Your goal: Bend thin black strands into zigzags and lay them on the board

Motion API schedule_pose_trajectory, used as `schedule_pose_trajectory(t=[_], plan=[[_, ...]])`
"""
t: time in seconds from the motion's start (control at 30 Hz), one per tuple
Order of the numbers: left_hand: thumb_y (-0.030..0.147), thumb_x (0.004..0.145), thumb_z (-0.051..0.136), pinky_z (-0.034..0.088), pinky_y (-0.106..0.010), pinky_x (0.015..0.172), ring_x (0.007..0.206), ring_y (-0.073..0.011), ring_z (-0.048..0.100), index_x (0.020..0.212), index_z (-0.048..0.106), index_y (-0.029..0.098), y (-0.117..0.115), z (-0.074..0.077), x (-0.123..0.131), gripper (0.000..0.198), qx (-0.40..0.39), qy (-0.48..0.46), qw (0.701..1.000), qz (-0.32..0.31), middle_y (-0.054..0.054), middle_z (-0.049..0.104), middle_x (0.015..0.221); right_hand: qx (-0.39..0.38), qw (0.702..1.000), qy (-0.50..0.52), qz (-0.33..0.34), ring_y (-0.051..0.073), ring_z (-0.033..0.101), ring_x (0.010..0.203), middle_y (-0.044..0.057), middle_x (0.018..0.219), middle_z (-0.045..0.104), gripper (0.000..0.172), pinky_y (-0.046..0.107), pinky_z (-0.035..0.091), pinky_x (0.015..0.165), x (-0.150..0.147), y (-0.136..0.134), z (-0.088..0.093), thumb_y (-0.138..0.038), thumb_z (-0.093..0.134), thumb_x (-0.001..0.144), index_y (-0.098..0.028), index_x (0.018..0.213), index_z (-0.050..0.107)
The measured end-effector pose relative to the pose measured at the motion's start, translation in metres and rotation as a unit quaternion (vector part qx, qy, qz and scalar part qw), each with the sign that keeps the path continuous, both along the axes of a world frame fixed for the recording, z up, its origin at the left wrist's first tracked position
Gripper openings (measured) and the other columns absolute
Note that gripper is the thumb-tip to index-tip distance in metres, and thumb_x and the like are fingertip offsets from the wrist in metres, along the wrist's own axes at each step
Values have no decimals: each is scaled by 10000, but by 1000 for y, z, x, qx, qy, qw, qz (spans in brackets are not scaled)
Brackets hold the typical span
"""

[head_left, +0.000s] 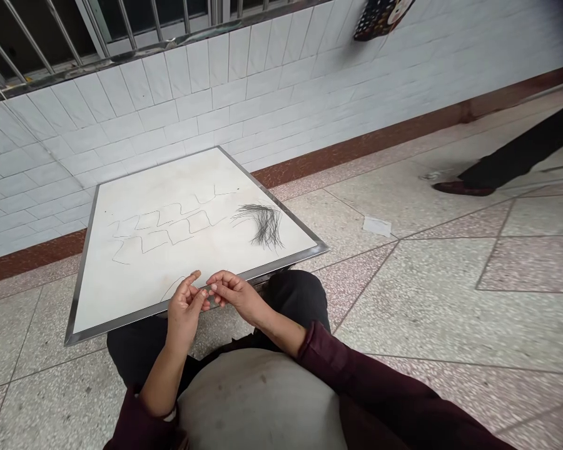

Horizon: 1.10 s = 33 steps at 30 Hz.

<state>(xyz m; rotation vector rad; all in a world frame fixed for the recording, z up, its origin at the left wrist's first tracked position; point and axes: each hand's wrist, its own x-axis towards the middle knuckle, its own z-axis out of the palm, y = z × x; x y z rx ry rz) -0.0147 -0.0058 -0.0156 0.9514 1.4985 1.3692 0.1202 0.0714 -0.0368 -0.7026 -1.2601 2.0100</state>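
Note:
Above the near edge of a white board with a metal rim (79,281), both my hands are close together, thumbs against fingers. My left hand (186,306) pinches what looks like a thin dark wire (171,286), which curves out over the board. My right hand (229,294) is pinched around the same spot, its fingertips almost touching the left ones; the bit between them is too fine to see clearly. Several thin wires bent in step-like waves (156,219) lie in rows across the board. To their right is a loose pile of short dark wires (265,224).
The board rests over my knees, its far side by a white tiled wall (178,119) below a barred window (136,25). On the speckled floor to the right lies a white piece of paper (376,225). Beyond it, another person's leg and shoe (469,184) show. A patterned bag (380,19) hangs on the wall.

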Motion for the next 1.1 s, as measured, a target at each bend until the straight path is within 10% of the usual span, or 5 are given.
schedule_pose_trajectory(t=[1.1], plan=[[337,730,747,478,-260,591,598,-104,565,1340,495,135,-1,0,5,690,-45,-124,990,-53,4,602,739,-39,992,100,66,101,649,676,42,881,691,342,179,510,521,16,13,-10,-450,626,875,-194,1101,619]])
